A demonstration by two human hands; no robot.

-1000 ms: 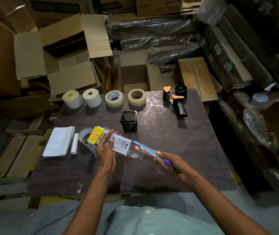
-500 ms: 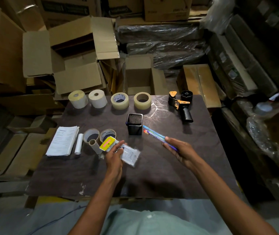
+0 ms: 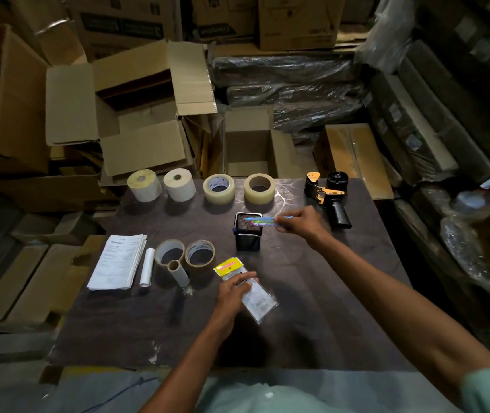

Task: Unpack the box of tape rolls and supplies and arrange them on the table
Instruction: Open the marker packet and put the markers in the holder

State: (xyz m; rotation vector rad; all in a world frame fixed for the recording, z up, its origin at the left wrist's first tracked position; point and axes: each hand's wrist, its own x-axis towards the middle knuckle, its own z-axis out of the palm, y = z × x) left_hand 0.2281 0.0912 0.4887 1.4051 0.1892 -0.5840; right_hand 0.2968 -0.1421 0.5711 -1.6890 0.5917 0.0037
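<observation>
My right hand grips a bundle of coloured pens and holds it level over the black mesh pen holder in the middle of the table. My left hand rests with straight fingers on a clear packet with a yellow header lying flat on the dark table. Along the far edge stand two white label rolls, two clear tape rolls and a black and orange tape dispenser.
A stack of printed papers, a small white roll, two brown tape rolls and a cardboard core lie at the left. Open cardboard boxes and wrapped bundles crowd behind and beside the table.
My right hand carried the pens forward from beside the packet to above the pen holder. My left hand laid the packet down on the table and now rests on it.
</observation>
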